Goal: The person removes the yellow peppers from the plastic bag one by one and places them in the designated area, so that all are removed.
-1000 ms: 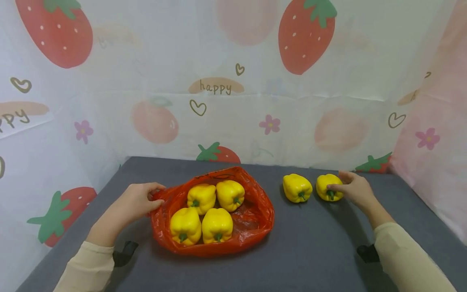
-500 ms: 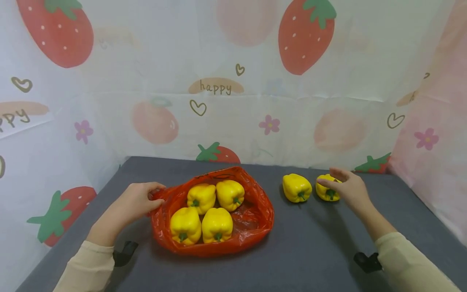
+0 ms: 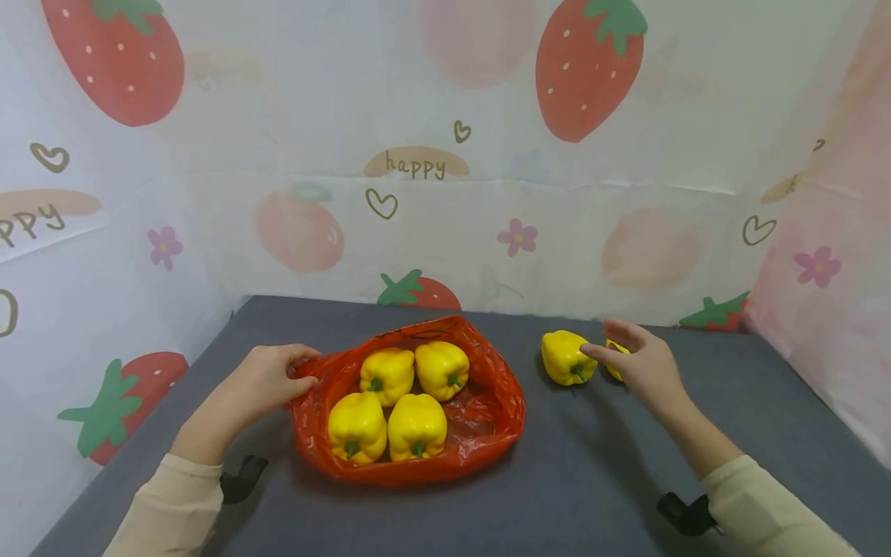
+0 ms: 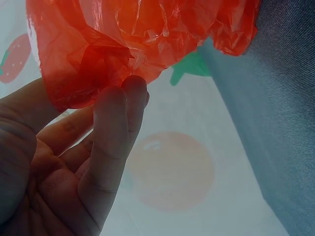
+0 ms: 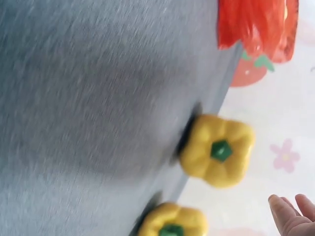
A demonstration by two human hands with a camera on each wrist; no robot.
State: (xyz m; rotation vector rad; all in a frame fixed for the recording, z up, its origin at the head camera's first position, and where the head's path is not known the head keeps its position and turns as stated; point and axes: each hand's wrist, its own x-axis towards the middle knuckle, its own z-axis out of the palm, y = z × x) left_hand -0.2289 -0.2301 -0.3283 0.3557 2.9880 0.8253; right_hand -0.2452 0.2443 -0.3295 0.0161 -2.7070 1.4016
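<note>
A red plastic bag [image 3: 480, 456] lies open on the table, with several yellow bell peppers [image 3: 416, 425] inside. My left hand [image 3: 261, 387] pinches the bag's left rim between thumb and fingers; the left wrist view shows the thin red plastic [image 4: 88, 73] in that hold. To the bag's right stand two more yellow peppers, a nearer-to-bag pepper [image 3: 566, 357] and a far-right pepper [image 3: 616, 352] mostly hidden by my right hand [image 3: 643, 371]. That hand hovers with fingers extended and holds nothing. In the right wrist view its fingertips [image 5: 281, 211] are apart from both peppers [image 5: 219, 151].
A dark grey cloth covers the table [image 3: 543, 495]. Behind and at the sides hangs a white and pink curtain [image 3: 313, 139] printed with strawberries, hearts and flowers. Black straps or mounts [image 3: 685, 512] hang below both wrists.
My right hand has moved left, away from the far-right pepper's side and across in front of it, towards the other loose pepper. The left hand keeps its pinch on the bag.
</note>
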